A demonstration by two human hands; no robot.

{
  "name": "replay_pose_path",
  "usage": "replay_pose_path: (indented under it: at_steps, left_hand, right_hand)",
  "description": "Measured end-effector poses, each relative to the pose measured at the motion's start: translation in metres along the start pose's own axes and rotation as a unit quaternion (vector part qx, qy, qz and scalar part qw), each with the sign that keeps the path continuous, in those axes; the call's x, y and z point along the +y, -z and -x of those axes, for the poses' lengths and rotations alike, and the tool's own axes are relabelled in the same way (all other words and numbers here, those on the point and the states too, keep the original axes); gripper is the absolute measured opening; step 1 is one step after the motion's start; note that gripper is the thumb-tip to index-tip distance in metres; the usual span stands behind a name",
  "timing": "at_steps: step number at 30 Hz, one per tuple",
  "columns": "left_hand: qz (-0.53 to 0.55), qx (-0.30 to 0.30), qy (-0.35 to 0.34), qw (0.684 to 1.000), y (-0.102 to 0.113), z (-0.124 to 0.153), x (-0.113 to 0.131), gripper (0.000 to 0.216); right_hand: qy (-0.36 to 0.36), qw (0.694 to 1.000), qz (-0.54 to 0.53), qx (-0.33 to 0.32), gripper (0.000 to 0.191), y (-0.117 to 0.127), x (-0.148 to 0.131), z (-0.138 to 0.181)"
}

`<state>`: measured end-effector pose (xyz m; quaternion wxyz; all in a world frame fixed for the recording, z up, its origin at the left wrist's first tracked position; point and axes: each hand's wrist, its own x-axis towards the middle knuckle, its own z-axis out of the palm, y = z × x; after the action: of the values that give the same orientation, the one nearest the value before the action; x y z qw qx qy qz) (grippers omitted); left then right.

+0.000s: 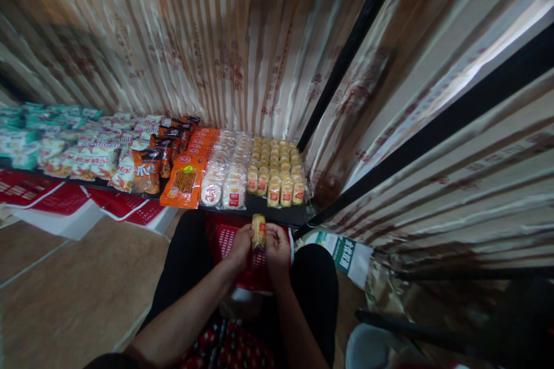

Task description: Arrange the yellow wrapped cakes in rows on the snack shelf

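A small yellow snack packet [258,230] is held upright between both my hands, just in front of the low black shelf [281,214]. My left hand [242,245] grips its left side with fingers curled. My right hand [277,248] pinches its right side. Under my hands sits a red plastic basket [227,242] resting between my knees. On the shelf right ahead stand rows of the same yellow packets [277,170].
Left of the yellow packets lie white round packets [225,176], orange packets [188,179], brown snack bags [149,167] and green and white bags [38,141]. Striped plastic curtain strips [242,40] hang behind and to the right. A green-and-white carton [346,253] lies at right, and red-and-white boxes [64,204] under the shelf.
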<state>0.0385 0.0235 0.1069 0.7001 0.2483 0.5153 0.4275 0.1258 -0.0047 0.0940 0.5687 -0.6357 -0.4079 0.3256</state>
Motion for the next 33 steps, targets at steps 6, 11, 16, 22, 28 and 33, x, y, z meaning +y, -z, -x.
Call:
replay_pose_path:
  at_steps: [6,11,16,22,28,33]
  left_hand:
    - [-0.037,-0.013,-0.015,0.999,0.005,-0.001,0.009,0.019]
    - [-0.089,-0.038,0.018,0.995,0.011,-0.004,0.013,0.018]
    - [-0.158,-0.098,0.023,0.982,0.014,-0.004,0.023,0.014]
    - [-0.215,-0.126,0.034,0.968,0.017,-0.005,0.036,0.013]
    - [-0.139,-0.107,0.097,0.98,0.019,-0.01,0.036,0.033]
    - [-0.086,-0.111,0.112,0.984,0.017,-0.012,0.036,0.034]
  right_hand:
    - [0.097,0.985,0.121,-0.073,0.033,0.012,-0.011,-0.01]
    - [0.135,0.96,0.193,-0.154,0.043,0.022,-0.02,-0.016]
    - [0.128,0.928,0.23,-0.265,0.053,0.031,-0.028,-0.02]
    - [0.105,0.906,0.268,-0.31,0.047,0.035,-0.027,-0.02]
    - [0.119,0.928,0.252,-0.246,0.041,0.035,-0.015,-0.019]
    - [0.107,0.948,0.226,-0.195,0.039,0.031,-0.011,-0.021]
